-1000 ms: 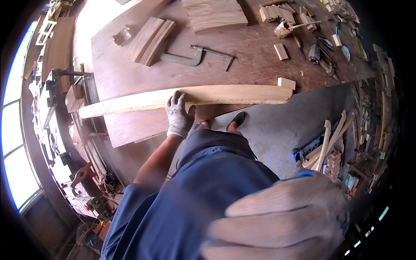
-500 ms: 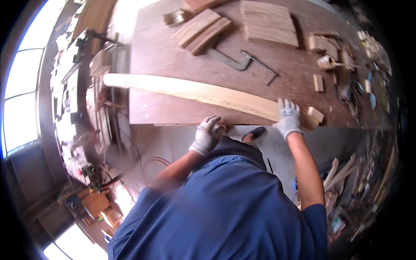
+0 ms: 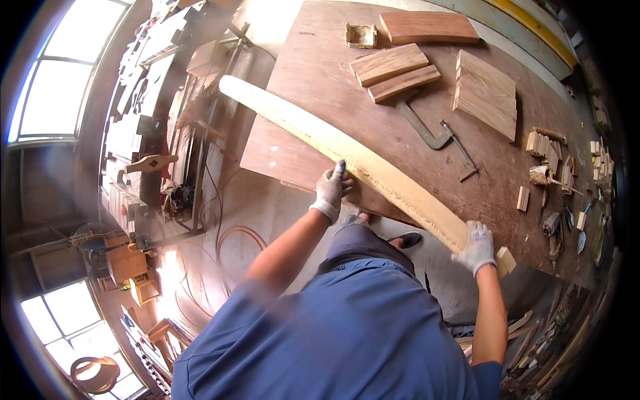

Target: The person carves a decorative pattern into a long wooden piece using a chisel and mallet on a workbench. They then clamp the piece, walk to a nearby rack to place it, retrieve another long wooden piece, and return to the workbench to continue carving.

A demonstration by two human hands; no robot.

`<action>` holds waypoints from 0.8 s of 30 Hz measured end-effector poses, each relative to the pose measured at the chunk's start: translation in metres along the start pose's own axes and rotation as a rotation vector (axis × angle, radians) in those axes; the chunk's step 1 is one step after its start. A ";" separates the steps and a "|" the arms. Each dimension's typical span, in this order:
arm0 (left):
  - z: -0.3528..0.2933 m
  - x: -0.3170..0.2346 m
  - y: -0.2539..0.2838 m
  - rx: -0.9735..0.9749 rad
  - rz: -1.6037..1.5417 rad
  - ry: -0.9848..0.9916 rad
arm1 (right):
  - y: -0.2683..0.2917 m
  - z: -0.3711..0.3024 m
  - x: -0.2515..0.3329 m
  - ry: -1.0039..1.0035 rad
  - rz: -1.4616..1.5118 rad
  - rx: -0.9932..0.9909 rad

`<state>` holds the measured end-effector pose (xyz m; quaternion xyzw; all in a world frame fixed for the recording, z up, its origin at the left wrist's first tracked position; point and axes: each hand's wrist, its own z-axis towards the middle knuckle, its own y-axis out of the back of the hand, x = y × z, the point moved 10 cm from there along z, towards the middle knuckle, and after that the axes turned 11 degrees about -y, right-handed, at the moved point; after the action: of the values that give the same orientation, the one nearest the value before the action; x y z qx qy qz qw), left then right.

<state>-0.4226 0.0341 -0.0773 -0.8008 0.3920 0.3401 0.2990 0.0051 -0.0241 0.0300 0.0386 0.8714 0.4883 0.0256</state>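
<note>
A long, pale wooden plank (image 3: 373, 170), slightly curved and with a rough near edge, lies slantwise over the brown worktable (image 3: 300, 80). Its rounded far end sticks out past the table's left side. My left hand (image 3: 330, 192), in a grey-white glove with a dark thumb tip, is closed at the plank's near edge, the thumb against the wood and the fingers curled below. At the plank's right end, my gloved right hand (image 3: 477, 247) grips it, fingers over the top. A small wooden block (image 3: 505, 261) is just beyond that hand.
Farther back lie a C-clamp (image 3: 427, 130), two brown boards (image 3: 393, 70), a wide board (image 3: 485, 93) and a reddish board (image 3: 430, 28). Small offcuts (image 3: 543, 150) and tools crowd the right side. A hose (image 3: 233, 243) coils on the floor at left.
My left hand has come up from the table's front to the plank's near edge. My right hand stays at the right end. The view has turned, so the plank slants more steeply.
</note>
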 end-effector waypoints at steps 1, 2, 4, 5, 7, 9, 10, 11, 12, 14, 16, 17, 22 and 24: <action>0.010 -0.005 0.001 0.002 -0.043 0.026 | 0.006 -0.011 0.003 -0.003 0.018 0.011; 0.021 -0.009 0.004 0.004 -0.090 0.053 | 0.014 -0.023 0.009 -0.005 0.032 0.022; 0.037 -0.016 0.007 0.007 -0.194 0.094 | 0.012 -0.042 0.020 -0.012 0.047 0.034; 0.043 -0.019 0.004 0.011 -0.256 0.109 | 0.010 -0.051 0.023 -0.020 0.043 0.030; 0.056 -0.020 0.009 -0.009 -0.383 0.136 | 0.004 -0.067 0.032 -0.041 0.063 0.006; 0.061 -0.022 0.011 -0.030 -0.388 0.081 | -0.005 -0.085 0.040 -0.088 0.091 -0.027; 0.056 -0.022 0.014 -0.019 -0.379 0.079 | -0.010 -0.091 0.042 -0.093 0.132 -0.049; 0.047 -0.026 0.013 0.000 -0.370 0.081 | -0.021 -0.096 0.039 -0.122 0.150 -0.045; 0.036 -0.030 0.012 0.018 -0.361 0.079 | -0.033 -0.102 0.037 -0.148 0.171 -0.043; 0.011 -0.030 0.004 0.107 -0.435 0.096 | -0.053 -0.113 0.035 -0.182 0.176 -0.049; -0.006 -0.033 -0.006 0.207 -0.488 0.075 | -0.085 -0.116 0.024 -0.223 0.161 -0.070; -0.019 -0.034 -0.010 0.206 -0.527 0.075 | -0.103 -0.118 0.017 -0.244 0.150 -0.076; -0.082 -0.054 -0.036 0.328 -0.547 -0.138 | -0.160 -0.118 0.004 -0.304 0.276 -0.058; -0.111 -0.063 -0.048 0.364 -0.467 -0.246 | -0.203 -0.114 0.001 -0.261 0.272 -0.056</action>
<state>-0.3772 0.0028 0.0479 -0.7553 0.2132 0.2806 0.5525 -0.0138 -0.2263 -0.0839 0.2181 0.8336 0.5023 0.0732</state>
